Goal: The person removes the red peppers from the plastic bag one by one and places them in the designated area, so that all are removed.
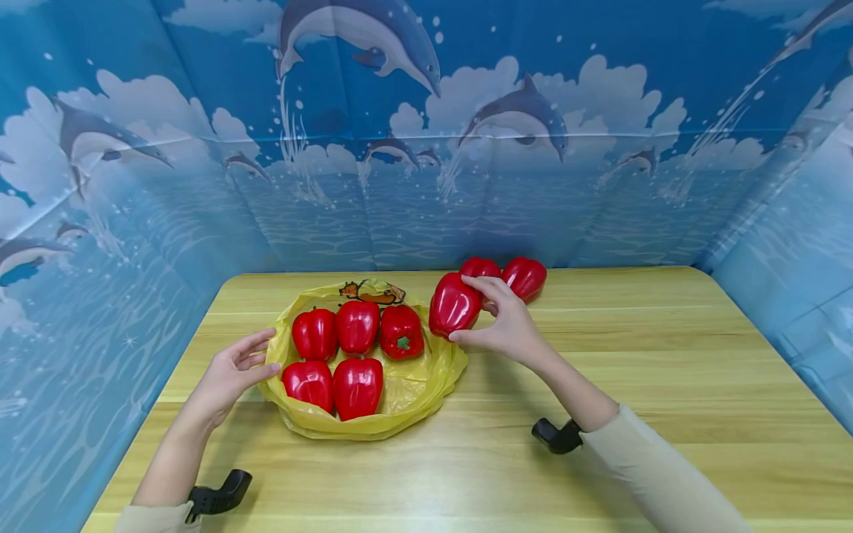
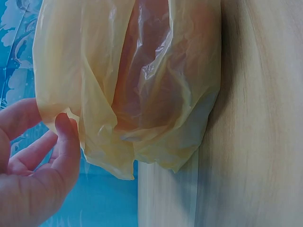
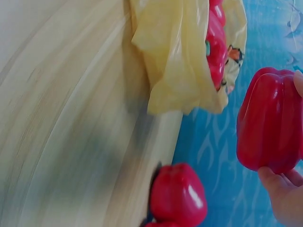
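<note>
My right hand grips a red bell pepper between thumb and fingers, just over the right rim of a yellow plastic bag. In the right wrist view, that pepper is held above the table. The bag lies with its mouth spread wide, and several red bell peppers sit inside. At the bag's left side, my left hand pinches the rim. From the left wrist, the thumb and fingers show at the edge of the thin plastic.
Behind my right hand, two more red bell peppers lie near the back edge of the wooden table. A blue curtain printed with dolphins stands around the back and sides. Each wrist wears a black camera mount.
</note>
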{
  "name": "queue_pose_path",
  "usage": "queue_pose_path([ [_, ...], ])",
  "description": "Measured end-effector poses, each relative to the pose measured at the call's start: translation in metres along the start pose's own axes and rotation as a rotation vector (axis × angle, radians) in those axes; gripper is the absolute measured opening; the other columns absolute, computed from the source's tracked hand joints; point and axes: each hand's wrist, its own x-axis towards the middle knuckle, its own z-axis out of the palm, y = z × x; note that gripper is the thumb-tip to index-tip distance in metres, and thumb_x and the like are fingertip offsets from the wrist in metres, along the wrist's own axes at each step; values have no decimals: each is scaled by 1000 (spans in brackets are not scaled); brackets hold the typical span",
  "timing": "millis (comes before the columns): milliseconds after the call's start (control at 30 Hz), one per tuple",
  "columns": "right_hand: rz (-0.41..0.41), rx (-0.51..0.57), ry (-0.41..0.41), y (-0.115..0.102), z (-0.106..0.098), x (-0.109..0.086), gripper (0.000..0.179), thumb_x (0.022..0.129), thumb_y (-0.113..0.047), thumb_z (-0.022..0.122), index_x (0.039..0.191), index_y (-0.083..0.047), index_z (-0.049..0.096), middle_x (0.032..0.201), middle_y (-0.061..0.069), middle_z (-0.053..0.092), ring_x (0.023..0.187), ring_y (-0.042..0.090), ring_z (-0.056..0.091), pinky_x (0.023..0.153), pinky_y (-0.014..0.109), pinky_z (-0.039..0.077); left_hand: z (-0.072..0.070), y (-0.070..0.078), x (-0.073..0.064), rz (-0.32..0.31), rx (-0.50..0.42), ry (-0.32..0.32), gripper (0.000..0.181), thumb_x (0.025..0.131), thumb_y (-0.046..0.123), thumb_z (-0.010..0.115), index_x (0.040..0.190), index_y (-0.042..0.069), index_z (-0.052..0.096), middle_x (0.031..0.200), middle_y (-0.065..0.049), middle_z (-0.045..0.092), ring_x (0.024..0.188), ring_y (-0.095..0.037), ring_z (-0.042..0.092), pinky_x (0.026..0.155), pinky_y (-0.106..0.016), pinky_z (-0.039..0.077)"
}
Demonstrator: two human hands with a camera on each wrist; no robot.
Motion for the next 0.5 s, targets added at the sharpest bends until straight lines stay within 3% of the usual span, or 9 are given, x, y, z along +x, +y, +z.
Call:
queue_pose_path([
  [500, 55, -33, 42, 21, -35, -12, 81, 66, -15, 85, 136, -6, 45, 132, 14, 40, 116, 32, 45, 90, 48, 46, -3, 0, 3, 4, 26, 6, 64, 89, 9, 62, 143, -3, 29, 138, -26, 34, 115, -32, 40, 79, -15, 46],
])
